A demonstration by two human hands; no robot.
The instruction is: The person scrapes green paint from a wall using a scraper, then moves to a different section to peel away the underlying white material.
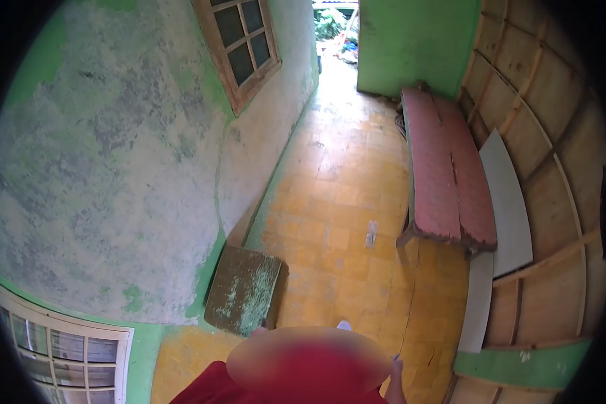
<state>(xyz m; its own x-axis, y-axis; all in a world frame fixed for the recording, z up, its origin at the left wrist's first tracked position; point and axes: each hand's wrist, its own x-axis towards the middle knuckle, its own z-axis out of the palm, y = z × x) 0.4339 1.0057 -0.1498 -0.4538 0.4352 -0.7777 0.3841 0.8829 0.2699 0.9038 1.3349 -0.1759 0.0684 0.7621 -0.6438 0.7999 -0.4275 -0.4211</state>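
I look down a narrow passage with a yellow tiled floor (337, 202). My red clothing (249, 387) fills the bottom edge. A sliver of my right hand (396, 378) shows beside it at the lower right, hanging over the floor; its fingers are too hidden to tell what they do. My left hand is out of view. A white tip (344, 325), maybe a shoe, pokes out above the red cloth.
A long red wooden bench (448, 175) stands along the right plank wall, with pale boards (508, 202) leaning behind it. On the left are a worn green plaster wall (114, 155), a framed window (244, 47) and a mossy slab (244, 288). An open doorway (335, 34) lies far ahead.
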